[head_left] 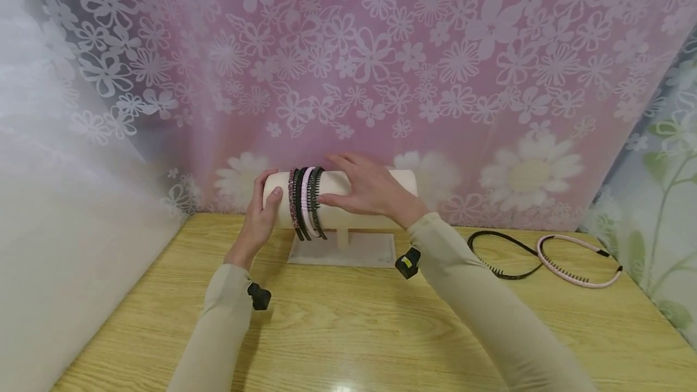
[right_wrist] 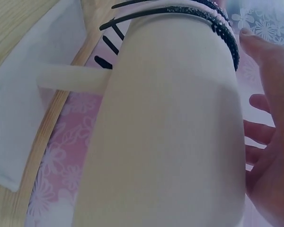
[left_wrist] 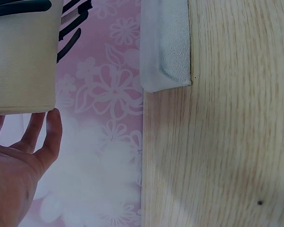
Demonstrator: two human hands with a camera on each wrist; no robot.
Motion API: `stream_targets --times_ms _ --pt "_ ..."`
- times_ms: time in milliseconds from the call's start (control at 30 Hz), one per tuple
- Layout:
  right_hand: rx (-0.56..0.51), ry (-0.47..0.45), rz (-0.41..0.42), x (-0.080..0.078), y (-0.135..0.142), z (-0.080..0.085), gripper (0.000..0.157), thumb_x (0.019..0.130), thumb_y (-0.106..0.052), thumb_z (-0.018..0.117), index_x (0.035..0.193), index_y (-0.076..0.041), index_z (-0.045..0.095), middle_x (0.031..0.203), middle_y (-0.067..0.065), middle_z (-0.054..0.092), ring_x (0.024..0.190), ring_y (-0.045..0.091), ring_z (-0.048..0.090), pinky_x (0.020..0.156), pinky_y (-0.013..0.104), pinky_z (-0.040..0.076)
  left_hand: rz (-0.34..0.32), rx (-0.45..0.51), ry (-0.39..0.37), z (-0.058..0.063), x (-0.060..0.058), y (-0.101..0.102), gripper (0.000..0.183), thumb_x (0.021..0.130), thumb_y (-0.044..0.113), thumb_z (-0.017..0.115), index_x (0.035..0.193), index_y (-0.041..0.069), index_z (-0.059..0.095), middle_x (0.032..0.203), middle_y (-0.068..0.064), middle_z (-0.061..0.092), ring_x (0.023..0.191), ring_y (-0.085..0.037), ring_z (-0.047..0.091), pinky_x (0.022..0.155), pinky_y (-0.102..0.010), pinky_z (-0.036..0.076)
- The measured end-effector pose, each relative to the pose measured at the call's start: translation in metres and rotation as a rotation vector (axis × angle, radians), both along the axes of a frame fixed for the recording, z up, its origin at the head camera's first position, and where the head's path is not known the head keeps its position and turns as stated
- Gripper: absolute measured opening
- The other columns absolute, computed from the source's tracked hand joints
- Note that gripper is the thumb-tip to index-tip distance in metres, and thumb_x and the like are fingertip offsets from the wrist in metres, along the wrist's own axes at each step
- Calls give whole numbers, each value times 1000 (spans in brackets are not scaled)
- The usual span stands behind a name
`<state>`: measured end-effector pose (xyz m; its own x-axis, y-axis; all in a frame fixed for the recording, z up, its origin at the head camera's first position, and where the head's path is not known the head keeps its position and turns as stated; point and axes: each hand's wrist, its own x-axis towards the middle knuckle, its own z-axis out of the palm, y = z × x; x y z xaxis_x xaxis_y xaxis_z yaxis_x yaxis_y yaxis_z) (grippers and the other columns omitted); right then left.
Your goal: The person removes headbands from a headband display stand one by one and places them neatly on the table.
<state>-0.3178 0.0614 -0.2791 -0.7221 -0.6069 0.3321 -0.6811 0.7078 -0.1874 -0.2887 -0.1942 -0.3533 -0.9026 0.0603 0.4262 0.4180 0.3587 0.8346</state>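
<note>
A cream roll-shaped headband stand [head_left: 356, 218] stands at the back of the table. Several headbands sit side by side near its left end: a glittery one [head_left: 292, 201], a black one, a pink one [head_left: 305, 201] and a dark toothed one [head_left: 314, 189]. My left hand [head_left: 258, 222] grips the roll's left end, thumb in front; the left wrist view shows fingertips against that end. Over the roll's top reaches my right hand [head_left: 373, 189], thumb by the dark toothed headband. In the right wrist view its fingers [right_wrist: 259, 132] lie loosely along the roll's far side, holding nothing.
Two more headbands, a black toothed one [head_left: 509, 276] and a pink one [head_left: 579, 283], lie touching or overlapping on the wooden table [head_left: 348, 319] at right. A flowered pink curtain [head_left: 381, 77] hangs close behind the stand. The stand's flat pale base [head_left: 310, 254] rests on the table.
</note>
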Motion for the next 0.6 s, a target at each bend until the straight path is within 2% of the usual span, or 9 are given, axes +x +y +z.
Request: stream_targets --times_ms 233,467,600 --pt "32 32 -12 -3 -9 -4 86 89 -67 65 156 -19 42 156 11 49 143 30 48 117 48 40 1 -8 6 1 1 1 52 108 28 41 157 14 30 131 -24 52 84 -20 57 68 -33 54" --pt "111 26 -72 -2 -17 -4 87 88 -74 59 157 -25 40 156 10 49 142 34 48 114 59 39 5 -6 -7 2 1 0 52 108 29 41 157 16 29 134 -23 51 86 -21 58 69 -34 55" --pt "148 24 -88 -1 -18 -6 91 87 -78 56 159 -26 37 158 9 47 143 34 47 112 61 40 5 -8 -10 1 1 0 53 108 29 42 157 16 29 135 -24 51 86 -21 58 69 -34 55"
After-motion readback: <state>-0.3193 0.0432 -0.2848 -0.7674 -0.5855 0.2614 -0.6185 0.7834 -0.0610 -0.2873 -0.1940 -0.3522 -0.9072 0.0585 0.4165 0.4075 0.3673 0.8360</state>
